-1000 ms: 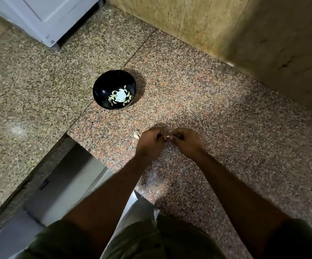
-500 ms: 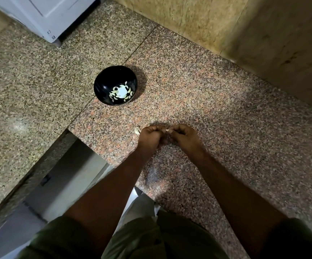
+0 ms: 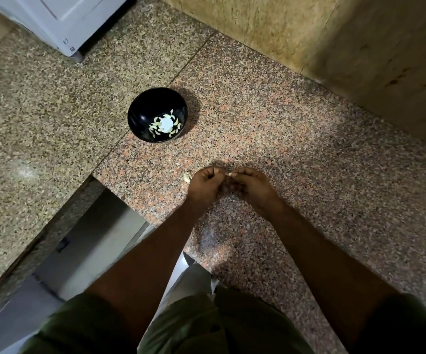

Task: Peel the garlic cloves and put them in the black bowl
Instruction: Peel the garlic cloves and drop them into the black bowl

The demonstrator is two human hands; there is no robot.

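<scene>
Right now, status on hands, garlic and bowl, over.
Left hand and right hand together, pinching a garlic clove. Black bowl holds peeled cloves. Path to bowl unobstructed; pale scrap beside left hand.

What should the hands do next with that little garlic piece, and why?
Probably keep pulling the skin off. Both the left hand and right hand pinch a small garlic clove between their fingertips, above the counter. The black bowl, already holding peeled cloves, sits farther away, so dropping it in likely comes afterward.
</scene>
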